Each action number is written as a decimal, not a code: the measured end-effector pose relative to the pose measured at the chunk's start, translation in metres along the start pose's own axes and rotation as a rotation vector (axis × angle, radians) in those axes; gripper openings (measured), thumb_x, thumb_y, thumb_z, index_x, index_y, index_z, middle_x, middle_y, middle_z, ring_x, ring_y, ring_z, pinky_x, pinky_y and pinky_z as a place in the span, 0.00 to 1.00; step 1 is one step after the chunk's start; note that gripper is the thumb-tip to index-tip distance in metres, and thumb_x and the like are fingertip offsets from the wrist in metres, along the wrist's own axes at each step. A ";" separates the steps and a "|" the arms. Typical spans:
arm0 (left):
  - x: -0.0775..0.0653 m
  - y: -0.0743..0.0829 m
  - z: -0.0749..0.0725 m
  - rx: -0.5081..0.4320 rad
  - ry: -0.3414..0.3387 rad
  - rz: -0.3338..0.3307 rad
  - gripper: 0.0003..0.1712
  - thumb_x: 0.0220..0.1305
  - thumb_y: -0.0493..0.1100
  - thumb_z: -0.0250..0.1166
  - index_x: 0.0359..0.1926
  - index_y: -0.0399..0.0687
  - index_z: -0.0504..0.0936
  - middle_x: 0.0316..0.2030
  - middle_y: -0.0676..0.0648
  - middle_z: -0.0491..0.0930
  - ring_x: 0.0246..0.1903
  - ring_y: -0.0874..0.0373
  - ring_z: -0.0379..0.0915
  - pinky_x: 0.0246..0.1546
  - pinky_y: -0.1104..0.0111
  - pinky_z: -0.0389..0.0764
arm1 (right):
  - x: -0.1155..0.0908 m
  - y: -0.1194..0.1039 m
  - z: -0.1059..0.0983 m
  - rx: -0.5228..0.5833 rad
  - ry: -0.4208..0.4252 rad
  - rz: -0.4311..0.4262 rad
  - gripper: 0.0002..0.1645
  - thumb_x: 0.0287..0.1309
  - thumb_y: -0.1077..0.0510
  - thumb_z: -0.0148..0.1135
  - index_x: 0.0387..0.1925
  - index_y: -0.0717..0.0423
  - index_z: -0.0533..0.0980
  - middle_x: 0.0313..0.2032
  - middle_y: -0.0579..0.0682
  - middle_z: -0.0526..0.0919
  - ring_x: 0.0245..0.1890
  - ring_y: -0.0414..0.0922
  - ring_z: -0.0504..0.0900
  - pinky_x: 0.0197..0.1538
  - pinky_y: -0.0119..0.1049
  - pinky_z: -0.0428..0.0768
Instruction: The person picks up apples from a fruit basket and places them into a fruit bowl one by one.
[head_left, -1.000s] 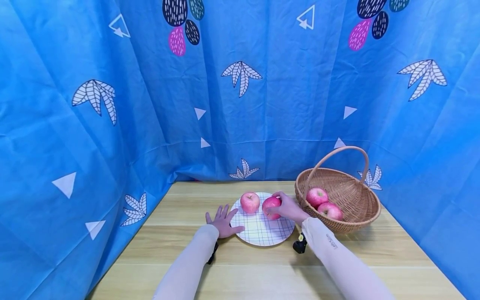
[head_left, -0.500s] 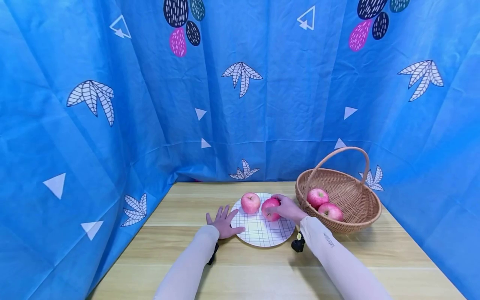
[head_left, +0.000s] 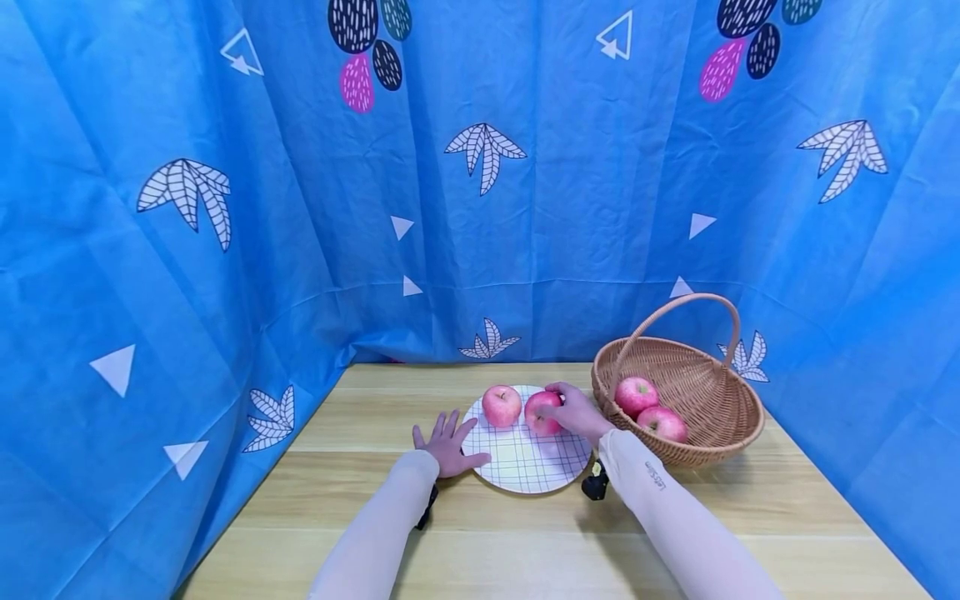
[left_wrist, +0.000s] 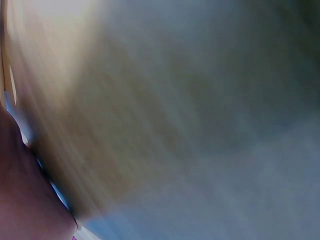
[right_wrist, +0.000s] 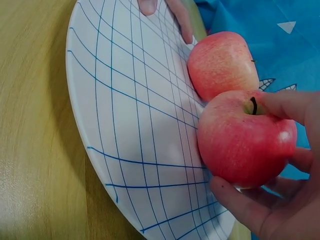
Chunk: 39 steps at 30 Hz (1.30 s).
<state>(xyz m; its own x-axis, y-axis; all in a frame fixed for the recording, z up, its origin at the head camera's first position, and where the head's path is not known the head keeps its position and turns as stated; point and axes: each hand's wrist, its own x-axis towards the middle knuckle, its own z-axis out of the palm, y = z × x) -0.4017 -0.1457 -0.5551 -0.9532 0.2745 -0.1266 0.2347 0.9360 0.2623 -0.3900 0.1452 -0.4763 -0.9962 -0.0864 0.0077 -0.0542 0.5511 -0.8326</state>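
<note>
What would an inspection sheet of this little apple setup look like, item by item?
Surface: wooden table, light grain.
Job's things: apple in hand on the grid-patterned plate, close beside a second apple; whether the two touch cannot be told.
Clutter: wicker basket right of the plate, two more apples inside.
Hands: right hand grips the apple in hand; left hand lies flat, fingers spread, at the plate's left rim.
Cables: nothing seen.
Surroundings: blue patterned curtain on three sides. Left wrist view too blurred to read.
</note>
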 end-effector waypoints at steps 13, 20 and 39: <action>0.000 0.002 -0.001 0.006 -0.002 -0.001 0.59 0.49 0.90 0.45 0.79 0.75 0.52 0.81 0.49 0.41 0.80 0.43 0.29 0.67 0.27 0.27 | 0.009 0.009 -0.002 -0.046 0.154 -0.056 0.34 0.66 0.52 0.63 0.68 0.65 0.70 0.62 0.66 0.77 0.61 0.59 0.77 0.65 0.54 0.74; 0.001 0.001 0.000 0.025 -0.008 -0.008 0.59 0.49 0.91 0.44 0.79 0.75 0.51 0.81 0.49 0.40 0.80 0.43 0.29 0.68 0.27 0.28 | 0.010 0.010 -0.003 -0.014 0.146 -0.028 0.35 0.69 0.51 0.60 0.70 0.63 0.67 0.66 0.66 0.73 0.66 0.59 0.73 0.69 0.54 0.70; 0.004 -0.001 0.001 0.031 -0.010 -0.006 0.59 0.48 0.91 0.43 0.79 0.76 0.50 0.82 0.50 0.39 0.80 0.44 0.28 0.68 0.28 0.27 | 0.008 0.013 0.004 -0.108 0.080 0.000 0.45 0.67 0.42 0.62 0.74 0.62 0.61 0.68 0.68 0.70 0.69 0.63 0.69 0.70 0.58 0.67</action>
<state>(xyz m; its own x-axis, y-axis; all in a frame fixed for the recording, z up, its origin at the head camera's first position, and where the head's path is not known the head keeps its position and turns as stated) -0.4051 -0.1457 -0.5570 -0.9528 0.2705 -0.1377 0.2345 0.9441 0.2316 -0.3981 0.1484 -0.4890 -0.9982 -0.0222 0.0555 -0.0569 0.6375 -0.7683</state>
